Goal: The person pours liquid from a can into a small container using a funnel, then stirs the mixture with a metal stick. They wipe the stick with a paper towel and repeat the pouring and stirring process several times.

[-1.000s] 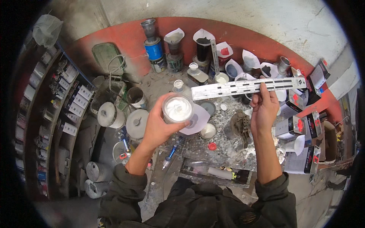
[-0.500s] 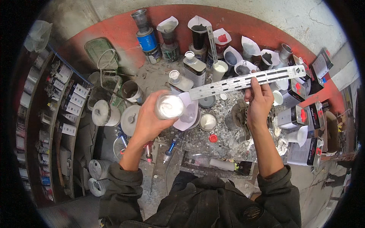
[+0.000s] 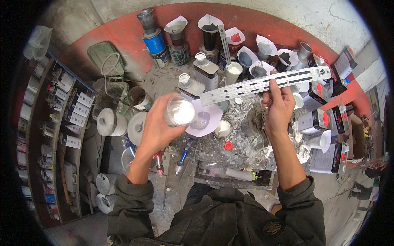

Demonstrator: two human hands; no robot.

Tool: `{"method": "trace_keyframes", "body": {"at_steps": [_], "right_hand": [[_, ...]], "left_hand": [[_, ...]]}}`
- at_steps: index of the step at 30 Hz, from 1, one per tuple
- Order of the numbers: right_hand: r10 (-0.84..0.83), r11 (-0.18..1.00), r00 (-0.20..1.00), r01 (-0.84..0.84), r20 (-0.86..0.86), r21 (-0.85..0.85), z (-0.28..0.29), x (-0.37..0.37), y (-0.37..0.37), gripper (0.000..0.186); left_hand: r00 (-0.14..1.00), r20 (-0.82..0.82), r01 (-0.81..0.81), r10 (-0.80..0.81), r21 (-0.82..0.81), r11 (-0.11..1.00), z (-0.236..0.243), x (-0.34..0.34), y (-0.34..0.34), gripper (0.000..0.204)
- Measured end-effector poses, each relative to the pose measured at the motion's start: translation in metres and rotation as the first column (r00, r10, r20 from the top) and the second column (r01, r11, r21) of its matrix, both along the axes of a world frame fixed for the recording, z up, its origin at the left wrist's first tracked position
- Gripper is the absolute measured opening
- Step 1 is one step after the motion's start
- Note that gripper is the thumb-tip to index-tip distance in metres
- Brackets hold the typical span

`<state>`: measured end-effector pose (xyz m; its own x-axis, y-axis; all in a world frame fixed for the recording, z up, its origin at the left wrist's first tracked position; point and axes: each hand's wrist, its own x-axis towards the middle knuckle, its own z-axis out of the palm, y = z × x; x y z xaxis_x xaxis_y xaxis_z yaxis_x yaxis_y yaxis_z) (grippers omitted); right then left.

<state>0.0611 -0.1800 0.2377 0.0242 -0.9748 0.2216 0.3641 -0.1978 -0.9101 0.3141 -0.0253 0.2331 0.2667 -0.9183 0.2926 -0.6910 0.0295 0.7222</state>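
Note:
My left hand (image 3: 158, 123) is wrapped round a clear cup (image 3: 180, 111) of white paint, held above the bench. Just right of the cup, partly behind it, is a white paper paint strainer (image 3: 210, 123); what supports it is mostly hidden. My right hand (image 3: 280, 108) grips a long white measuring stick (image 3: 246, 88) with black markings, its index finger extended along it. The stick's left end hangs over the strainer's far edge, close to the cup. An open tin of white paint (image 3: 223, 128) stands below the stick, near a red cap (image 3: 228, 145).
Cans with paper strainers, including a black one (image 3: 210, 37), line the back wall. Rectangular metal tins (image 3: 310, 123) crowd the right side. A clamp-like metal tool (image 3: 257, 125) sits on the paint-crusted bench. Shelves of containers (image 3: 76, 119) stand left; lidded buckets (image 3: 111, 123) are nearby.
The cup has shifted slightly up and left and shows more of its clear side. More of the paper strainer is visible beside it. Both hands keep their hold.

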Motion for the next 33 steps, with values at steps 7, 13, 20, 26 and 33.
{"method": "trace_keyframes", "body": {"at_steps": [7, 13, 20, 26, 33], "right_hand": [[-0.008, 1.000, 1.000, 0.008, 0.006, -0.003, 0.003, -0.005, 0.003, 0.022], [0.028, 0.999, 0.999, -0.029, -0.041, -0.024, 0.012, -0.003, 0.009, 0.032], [0.160, 0.973, 0.974, -0.183, -0.163, -0.138, 0.042, 0.038, 0.016, 0.020], [0.251, 0.840, 0.809, -0.455, -0.532, -0.294, 0.063, 0.095, 0.010, 0.028], [0.011, 0.818, 0.883, -0.278, -0.469, -0.503, 0.029, 0.098, -0.006, 0.046]], "left_hand": [[0.978, 0.207, 0.002, 0.005, -0.034, 0.999, 0.000, 0.001, 0.001, 0.071], [0.969, 0.247, 0.010, -0.001, -0.037, 0.999, 0.001, -0.002, 0.001, 0.069], [0.992, -0.115, -0.052, 0.047, -0.038, 0.998, -0.001, -0.004, -0.001, 0.069], [0.780, -0.624, -0.040, -0.040, -0.114, 0.993, 0.002, -0.006, 0.005, 0.071], [0.637, -0.765, -0.080, -0.098, -0.192, 0.978, -0.036, -0.019, -0.003, 0.078]]}}
